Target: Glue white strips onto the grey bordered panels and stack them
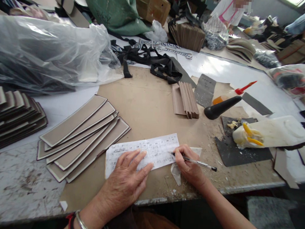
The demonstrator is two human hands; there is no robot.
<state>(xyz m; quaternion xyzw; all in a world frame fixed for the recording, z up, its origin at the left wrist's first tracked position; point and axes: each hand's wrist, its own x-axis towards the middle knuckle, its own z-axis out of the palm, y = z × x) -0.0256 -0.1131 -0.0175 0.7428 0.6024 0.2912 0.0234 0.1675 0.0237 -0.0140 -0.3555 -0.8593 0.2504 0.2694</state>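
Note:
A white paper slip [149, 150] with printed rows and handwriting lies near the front edge of the brown worktable [147, 107]. My left hand [127, 178] rests flat on the slip's left half, fingers stretched out. My right hand [189, 167] is closed round a pen [197, 163], its tip touching the slip's right end. A small scrap of clear plastic lies under my right hand.
A fan of grey-brown rectangular panels [82, 135] lies left of the slip, with darker stacks [8, 116] farther left. A clear plastic bag [45, 53], black straps [157, 63], a folded card stack [187, 99], a black cone tool [221, 107] and a glue tray [270, 133] stand around. Other people work at the back.

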